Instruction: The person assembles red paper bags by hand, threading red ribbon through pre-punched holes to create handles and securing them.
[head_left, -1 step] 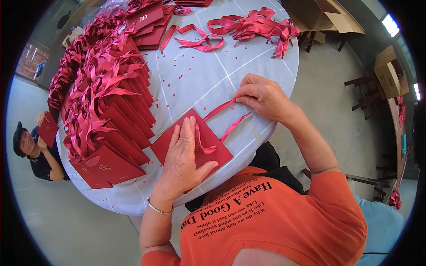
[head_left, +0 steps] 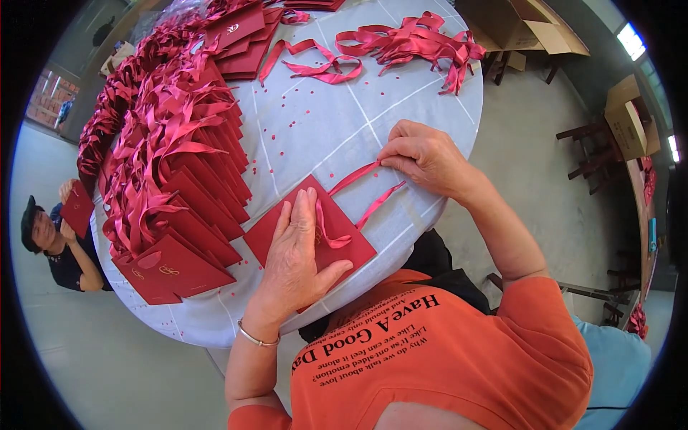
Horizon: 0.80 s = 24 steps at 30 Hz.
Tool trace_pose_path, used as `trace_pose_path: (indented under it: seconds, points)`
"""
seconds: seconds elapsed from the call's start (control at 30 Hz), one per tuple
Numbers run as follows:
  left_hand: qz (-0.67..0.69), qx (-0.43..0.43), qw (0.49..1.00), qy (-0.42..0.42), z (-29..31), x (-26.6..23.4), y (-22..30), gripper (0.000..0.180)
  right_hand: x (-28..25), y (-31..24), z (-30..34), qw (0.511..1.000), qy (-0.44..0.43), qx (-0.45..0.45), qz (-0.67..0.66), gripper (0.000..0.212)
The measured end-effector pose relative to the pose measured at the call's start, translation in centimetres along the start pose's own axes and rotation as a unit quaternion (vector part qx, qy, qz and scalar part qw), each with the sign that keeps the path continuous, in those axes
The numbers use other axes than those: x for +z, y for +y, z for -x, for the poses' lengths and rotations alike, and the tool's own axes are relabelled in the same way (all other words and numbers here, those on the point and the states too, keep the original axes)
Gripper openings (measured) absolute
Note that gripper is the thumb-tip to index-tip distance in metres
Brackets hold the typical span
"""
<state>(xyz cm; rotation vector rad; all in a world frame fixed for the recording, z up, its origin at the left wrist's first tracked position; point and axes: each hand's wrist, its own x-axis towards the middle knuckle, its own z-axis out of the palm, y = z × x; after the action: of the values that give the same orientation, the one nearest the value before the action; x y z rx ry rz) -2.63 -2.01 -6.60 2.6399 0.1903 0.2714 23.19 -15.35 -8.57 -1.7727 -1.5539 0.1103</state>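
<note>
A dark red paper gift bag (head_left: 356, 251) lies flat and slanted on the table in front of me. My left hand (head_left: 294, 251) rests flat across it, fingers stretched out and the thumb apart. From the bag's far right edge runs a pinkish-red ribbon handle (head_left: 355, 175), pulled out to the right. The end of that ribbon is pinched between the thumb and fingers of my right hand (head_left: 426, 159). A second ribbon strand (head_left: 380, 203) lies loose below it, and a ribbon loop (head_left: 332, 233) curls over the bag beside my left fingers.
Rows of finished-looking red bags (head_left: 204, 193) with ribbon handles crowd the table's left side. Loose ribbons (head_left: 412, 43) lie at the far right, near scattered red dots on the pale tablecloth (head_left: 337, 129). Another person (head_left: 61, 240) holds a red bag at left. Cardboard boxes (head_left: 631, 118) stand beyond, right.
</note>
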Motion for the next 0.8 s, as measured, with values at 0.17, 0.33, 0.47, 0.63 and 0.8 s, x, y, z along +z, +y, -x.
trace_pose_path:
  seconds: [0.17, 0.33, 0.47, 0.63, 0.8]
  points:
    - [-0.001, 0.000, 1.000, 0.003, 0.0, -0.1, 0.0, 0.114, 0.0, 0.4, 0.1, 1.000, -0.001, -0.016, -0.008, 0.014]
    - [-0.011, 0.003, 1.000, -0.005, 0.1, 0.1, -0.1, 0.115, -0.3, 0.0, 0.1, 0.999, 0.020, -0.002, -0.048, 0.019]
    - [-0.013, 0.005, 1.000, -0.003, 0.1, 0.0, -0.1, 0.114, -1.2, -1.2, 1.1, 0.996, -0.015, -0.040, -0.080, 0.021]
    - [-0.025, 0.006, 1.000, -0.014, -0.1, 0.0, 0.1, 0.113, -0.8, -0.3, 1.6, 0.992, -0.062, -0.093, -0.058, 0.017]
    - [-0.045, 0.012, 0.999, -0.020, 0.0, -0.1, 0.5, 0.109, -2.2, 0.7, 1.9, 0.993, -0.075, -0.076, -0.056, 0.017]
